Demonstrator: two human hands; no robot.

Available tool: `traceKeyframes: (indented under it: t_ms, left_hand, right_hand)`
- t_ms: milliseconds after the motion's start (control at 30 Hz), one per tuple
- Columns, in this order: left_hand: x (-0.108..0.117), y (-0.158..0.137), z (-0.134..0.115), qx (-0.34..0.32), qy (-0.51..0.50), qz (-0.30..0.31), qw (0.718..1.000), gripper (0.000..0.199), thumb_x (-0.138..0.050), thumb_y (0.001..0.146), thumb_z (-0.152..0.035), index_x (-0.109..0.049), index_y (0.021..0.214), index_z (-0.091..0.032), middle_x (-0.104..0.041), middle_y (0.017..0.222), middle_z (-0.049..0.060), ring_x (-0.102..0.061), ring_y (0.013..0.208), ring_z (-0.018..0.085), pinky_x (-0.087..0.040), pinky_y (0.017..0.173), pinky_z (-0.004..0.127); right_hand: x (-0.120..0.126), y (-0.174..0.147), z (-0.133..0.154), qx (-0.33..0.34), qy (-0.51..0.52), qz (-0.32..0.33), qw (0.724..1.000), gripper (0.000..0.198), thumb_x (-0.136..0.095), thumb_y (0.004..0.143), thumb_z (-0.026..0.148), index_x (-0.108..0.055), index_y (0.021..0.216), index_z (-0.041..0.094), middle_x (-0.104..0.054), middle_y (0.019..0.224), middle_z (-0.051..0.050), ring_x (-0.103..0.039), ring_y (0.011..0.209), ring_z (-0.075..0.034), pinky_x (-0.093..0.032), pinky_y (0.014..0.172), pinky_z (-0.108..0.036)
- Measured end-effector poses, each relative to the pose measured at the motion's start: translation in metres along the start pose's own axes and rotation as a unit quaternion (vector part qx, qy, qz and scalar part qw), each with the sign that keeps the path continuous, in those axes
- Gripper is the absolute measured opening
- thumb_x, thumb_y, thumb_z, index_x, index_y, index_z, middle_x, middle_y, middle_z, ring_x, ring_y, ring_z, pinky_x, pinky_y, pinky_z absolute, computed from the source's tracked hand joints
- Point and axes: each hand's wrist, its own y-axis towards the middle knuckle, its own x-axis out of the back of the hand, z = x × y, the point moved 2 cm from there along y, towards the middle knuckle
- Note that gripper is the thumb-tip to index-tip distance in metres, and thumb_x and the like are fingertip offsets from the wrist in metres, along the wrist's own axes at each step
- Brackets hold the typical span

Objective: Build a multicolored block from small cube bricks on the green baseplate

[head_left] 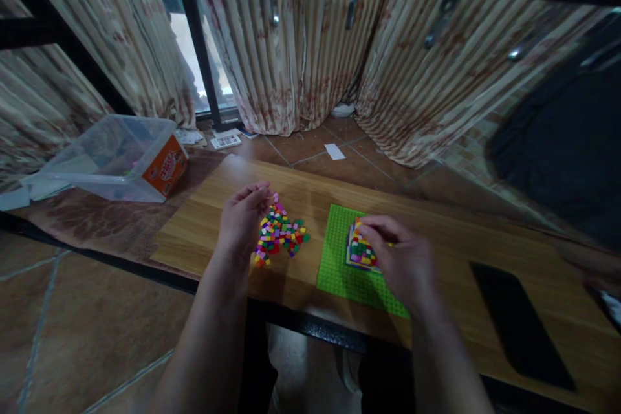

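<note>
A loose pile of small multicoloured building bricks [279, 233] lies on the wooden table. My left hand [239, 217] is at the pile's far left side, thumb and fingers pinched together; whatever they hold is too small to name. To the right lies a bright green studded baseplate [334, 265]. On it stands a low square block of coloured bricks [359, 251], with a white and blue edge showing lower down. My right hand [402, 259] is closed over the block's right side, its fingertips at the top. It covers that side, and what its fingers grip is hidden.
A clear plastic box [111, 162] with an orange label stands on a brown cloth at the left. A black flat phone-like slab [521, 326] lies on the table at the right. Beyond the table are papers [334, 151] on the tiled floor and striped curtains [310, 45].
</note>
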Motion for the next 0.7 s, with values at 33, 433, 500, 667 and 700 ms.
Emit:
traceKeyframes:
  t_ms: [33, 433, 500, 667, 700]
  left_hand:
    - [0.0, 0.0, 0.0, 0.001, 0.0, 0.001, 1.0, 0.015, -0.071, 0.064, -0.013, -0.068, 0.078, -0.011, -0.064, 0.066, 0.0, -0.056, 0.056, 0.007, -0.043, 0.054, 0.017]
    - [-0.002, 0.001, 0.005, 0.015, 0.007, 0.004, 1.0, 0.019, -0.074, 0.06, -0.014, -0.069, 0.078, -0.011, -0.066, 0.068, 0.001, -0.061, 0.064, 0.007, -0.046, 0.061, 0.015]
    - [-0.001, 0.001, 0.006, 0.016, 0.013, 0.004, 1.0, 0.02, -0.074, 0.06, -0.014, -0.069, 0.079, -0.011, -0.066, 0.069, 0.001, -0.06, 0.063, 0.007, -0.046, 0.061, 0.015]
    - [-0.001, 0.001, 0.004, 0.011, 0.017, 0.009, 1.0, 0.019, -0.075, 0.061, -0.016, -0.069, 0.078, -0.011, -0.065, 0.068, 0.001, -0.059, 0.062, 0.007, -0.045, 0.059, 0.015]
    - [-0.001, 0.001, 0.004, 0.011, 0.017, 0.01, 1.0, 0.019, -0.075, 0.06, -0.016, -0.069, 0.078, -0.011, -0.065, 0.068, 0.001, -0.059, 0.062, 0.007, -0.044, 0.06, 0.015]
  right_hand:
    - [0.011, 0.003, -0.009, -0.017, -0.008, -0.028, 0.999, 0.016, -0.067, 0.082, 0.036, -0.074, 0.085, 0.023, -0.072, 0.088, -0.003, -0.065, 0.077, -0.019, -0.05, 0.07, -0.032]
    - [0.022, 0.009, -0.046, -0.07, -0.106, -0.051, 0.991, 0.024, -0.062, 0.077, 0.04, -0.076, 0.081, 0.021, -0.077, 0.084, -0.007, -0.069, 0.078, -0.024, -0.051, 0.077, -0.039]
    - [0.019, 0.01, -0.047, -0.056, -0.126, -0.052, 0.989, 0.025, -0.06, 0.078, 0.039, -0.077, 0.081, 0.021, -0.077, 0.085, -0.007, -0.069, 0.078, -0.024, -0.051, 0.077, -0.039]
    - [0.018, 0.011, -0.045, -0.032, -0.151, -0.06, 0.986, 0.024, -0.058, 0.078, 0.037, -0.076, 0.081, 0.021, -0.077, 0.084, -0.008, -0.07, 0.076, -0.024, -0.052, 0.074, -0.038]
    - [0.018, 0.01, -0.044, -0.033, -0.151, -0.064, 0.986, 0.024, -0.059, 0.077, 0.037, -0.076, 0.08, 0.021, -0.077, 0.083, -0.008, -0.07, 0.075, -0.024, -0.052, 0.073, -0.038]
